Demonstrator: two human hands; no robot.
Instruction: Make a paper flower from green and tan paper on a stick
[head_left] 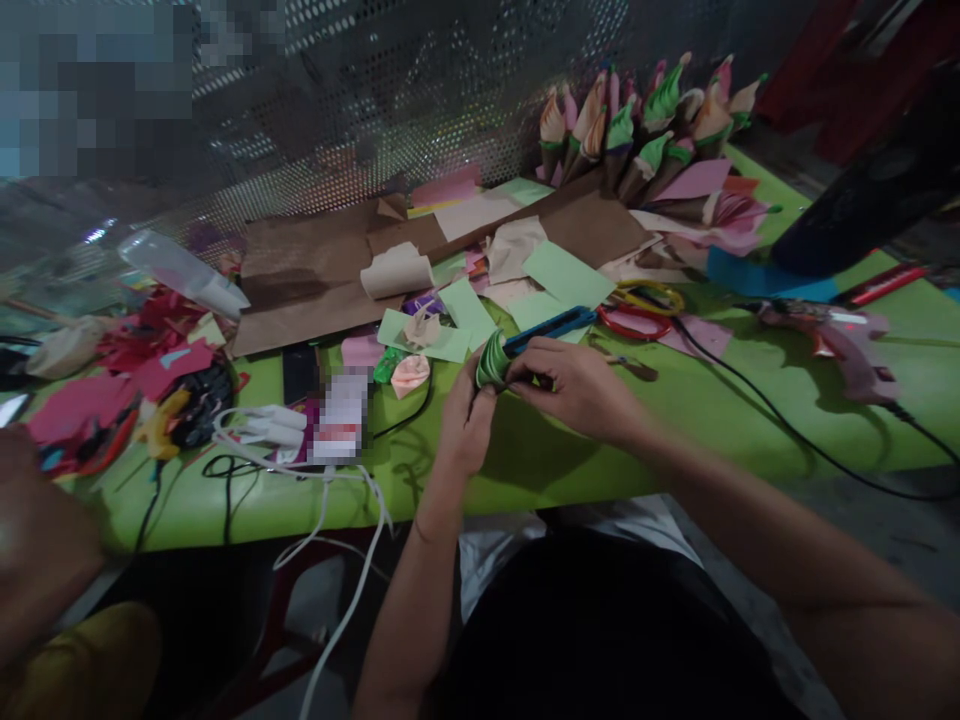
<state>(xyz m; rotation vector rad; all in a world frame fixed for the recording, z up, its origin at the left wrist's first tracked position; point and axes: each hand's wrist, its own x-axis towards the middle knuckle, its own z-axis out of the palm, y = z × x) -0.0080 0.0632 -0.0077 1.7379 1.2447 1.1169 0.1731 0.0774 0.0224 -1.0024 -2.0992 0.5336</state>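
Pinched in my left hand (466,415) is a green folded-paper piece (493,360) with ruffled, pale-edged layers. My right hand (566,385) meets it from the other side, its fingertips closed at the paper's right edge. Both hands are raised just over the front part of the green tabletop (540,455). Behind my right hand lies a blue tool (551,328), part of it covered by the hand and the paper. Scissors with red and yellow handles (637,312) rest to the right of it. Pale green paper sheets (568,275) lie beyond my hands.
A pink glue gun (847,345) with a black cord lies at right. Paper cones with ruffled tops (652,125) stand at the back right, near a dark cylinder (862,190). White cables (367,500) hang over the front edge at left. Another person's arm (45,540) is at far left.
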